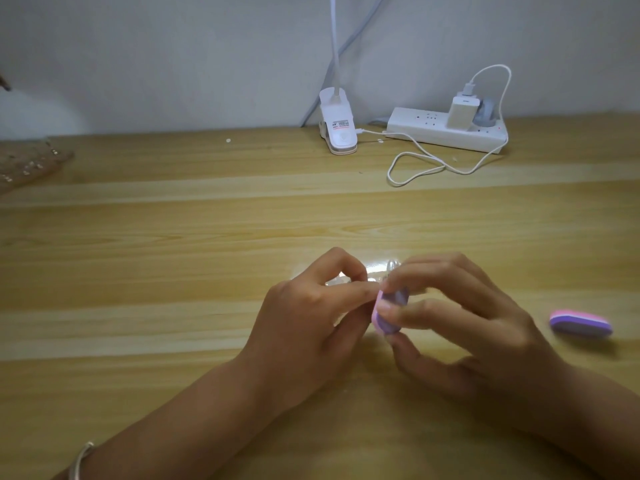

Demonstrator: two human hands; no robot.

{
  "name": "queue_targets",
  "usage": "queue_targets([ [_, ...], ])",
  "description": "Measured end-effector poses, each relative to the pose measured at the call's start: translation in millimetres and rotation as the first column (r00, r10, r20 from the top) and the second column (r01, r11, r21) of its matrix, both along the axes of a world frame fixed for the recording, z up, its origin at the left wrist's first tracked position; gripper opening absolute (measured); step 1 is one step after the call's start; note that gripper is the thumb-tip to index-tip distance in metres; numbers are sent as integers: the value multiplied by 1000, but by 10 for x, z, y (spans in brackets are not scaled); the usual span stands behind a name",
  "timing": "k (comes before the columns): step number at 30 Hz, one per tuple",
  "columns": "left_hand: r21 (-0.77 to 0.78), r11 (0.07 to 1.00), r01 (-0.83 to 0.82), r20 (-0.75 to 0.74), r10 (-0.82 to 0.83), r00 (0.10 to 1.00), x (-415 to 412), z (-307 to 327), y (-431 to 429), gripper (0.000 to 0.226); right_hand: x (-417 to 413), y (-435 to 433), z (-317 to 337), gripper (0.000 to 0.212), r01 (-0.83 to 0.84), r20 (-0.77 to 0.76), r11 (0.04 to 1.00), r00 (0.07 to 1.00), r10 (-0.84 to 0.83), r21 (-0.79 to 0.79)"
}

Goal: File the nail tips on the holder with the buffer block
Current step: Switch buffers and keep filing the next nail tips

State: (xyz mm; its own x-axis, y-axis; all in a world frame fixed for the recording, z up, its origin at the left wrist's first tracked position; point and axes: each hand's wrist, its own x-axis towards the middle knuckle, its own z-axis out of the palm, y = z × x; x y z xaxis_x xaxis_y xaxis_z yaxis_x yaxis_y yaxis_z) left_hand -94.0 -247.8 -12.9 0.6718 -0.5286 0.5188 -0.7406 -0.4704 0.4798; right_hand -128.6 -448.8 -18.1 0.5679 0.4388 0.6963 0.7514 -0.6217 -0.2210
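Note:
My right hand (pixel 460 327) grips a small pink and purple buffer block (pixel 389 313) between thumb and fingers, held upright over the wooden table. My left hand (pixel 311 317) pinches a clear nail tip holder (pixel 346 281) with thumb and forefinger, right beside the block. A clear nail tip (pixel 393 264) pokes up behind my right fingertips. The block touches the holder's end, but my fingers hide most of the contact.
A second pink and purple buffer block (pixel 580 323) lies on the table to the right. At the back stand a white clip lamp base (pixel 337 124), a white power strip (pixel 446 131) with a charger, and a looping white cable (pixel 419 166). A sheer beaded fabric (pixel 24 164) sits far left.

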Motion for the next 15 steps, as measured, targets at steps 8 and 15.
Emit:
queue_targets([
  [8, -18, 1000, -10, -30, 9, 1000, 21, -15, 2, 20, -6, 7, -3, 10, -11, -13, 1000, 1000, 11, 13],
  [15, -41, 998, -40, -51, 37, 998, 39, -36, -4, 19, 4, -2, 6, 12, 24, -32, 999, 999, -23, 35],
])
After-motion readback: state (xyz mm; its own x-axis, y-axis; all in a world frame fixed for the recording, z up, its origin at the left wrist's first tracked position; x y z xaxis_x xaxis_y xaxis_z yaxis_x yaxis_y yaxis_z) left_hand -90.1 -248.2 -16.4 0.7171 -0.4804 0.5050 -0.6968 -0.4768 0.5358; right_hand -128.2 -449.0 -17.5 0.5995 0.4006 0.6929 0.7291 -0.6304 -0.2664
